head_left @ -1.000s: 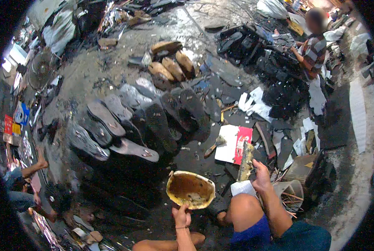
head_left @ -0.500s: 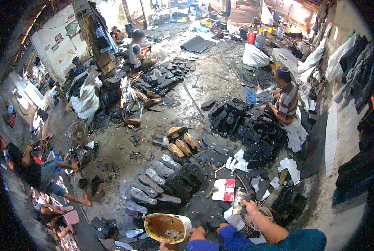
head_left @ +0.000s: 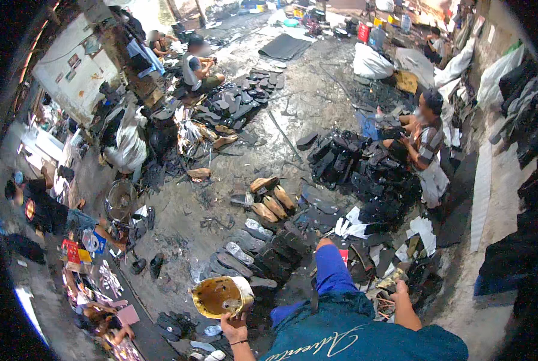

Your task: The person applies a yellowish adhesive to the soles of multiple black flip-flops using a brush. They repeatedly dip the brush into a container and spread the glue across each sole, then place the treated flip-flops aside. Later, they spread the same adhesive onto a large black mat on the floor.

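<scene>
My left hand (head_left: 234,328) is closed on the near rim of a whitish tub (head_left: 247,291) with yellow-brown stains. Brown, glue-like matter coats its inside, and its mouth tilts up toward me. My right hand (head_left: 399,290) reaches out at the right, its fingers closed at a pale yellowish thing (head_left: 391,278) too small to make out. Close beneath that hand is a round container (head_left: 384,305) of thin sticks. Dark shoe soles (head_left: 236,260) lie in rows beyond the tub, some topped with grey pieces. My knee (head_left: 332,256) in blue cloth rises between my arms.
Wooden shoe lasts (head_left: 272,204) lie past the soles. A person in a striped shirt (head_left: 428,138) sits at the right by a heap of black footwear (head_left: 341,159). Another person (head_left: 197,66) sits far left near more soles. A fan (head_left: 121,201) stands left. White scraps (head_left: 422,234) litter the right.
The tub and my left hand have moved up and left. My right hand has shifted right with the yellowish thing. My blue-clad knee has risen into view, covering most of the red-and-white box.
</scene>
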Available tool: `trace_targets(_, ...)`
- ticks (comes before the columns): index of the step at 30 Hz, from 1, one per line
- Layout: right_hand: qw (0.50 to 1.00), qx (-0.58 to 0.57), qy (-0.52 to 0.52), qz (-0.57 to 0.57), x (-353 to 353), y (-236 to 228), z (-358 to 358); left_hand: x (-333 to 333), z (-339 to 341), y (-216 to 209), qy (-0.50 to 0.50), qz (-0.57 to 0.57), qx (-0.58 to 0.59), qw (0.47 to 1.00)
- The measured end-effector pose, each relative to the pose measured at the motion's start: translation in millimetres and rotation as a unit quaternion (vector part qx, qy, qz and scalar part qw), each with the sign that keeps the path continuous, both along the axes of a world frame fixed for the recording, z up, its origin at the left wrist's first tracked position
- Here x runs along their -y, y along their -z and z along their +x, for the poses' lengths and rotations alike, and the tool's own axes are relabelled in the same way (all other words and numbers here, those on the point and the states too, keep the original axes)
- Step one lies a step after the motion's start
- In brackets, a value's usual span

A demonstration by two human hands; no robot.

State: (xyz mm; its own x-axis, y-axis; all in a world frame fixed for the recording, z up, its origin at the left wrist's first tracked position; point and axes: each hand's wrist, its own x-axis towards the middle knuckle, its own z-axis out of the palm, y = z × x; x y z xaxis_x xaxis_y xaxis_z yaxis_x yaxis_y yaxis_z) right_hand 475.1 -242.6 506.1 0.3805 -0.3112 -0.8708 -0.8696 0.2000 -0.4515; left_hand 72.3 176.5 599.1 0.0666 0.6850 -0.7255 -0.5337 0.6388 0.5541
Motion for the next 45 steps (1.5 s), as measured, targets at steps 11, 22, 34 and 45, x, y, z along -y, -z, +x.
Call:
trace_targets(11,0.953,0.161,-0.155,0.205,14,217,244,-145,292,21,-0.073,-0.01,0.006,0.997)
trace_targets(22,0.933,0.294,-0.079,0.19,-510,-5,589,-376,570,33,0.036,0.056,0.058,0.996)
trace_targets(34,0.974,0.037,0.213,0.067,-475,127,589,-682,921,54,0.226,0.04,0.075,0.97)
trace_targets(45,0.993,0.001,0.072,0.093,-674,125,898,-851,1281,80,0.22,0.068,0.126,0.965)
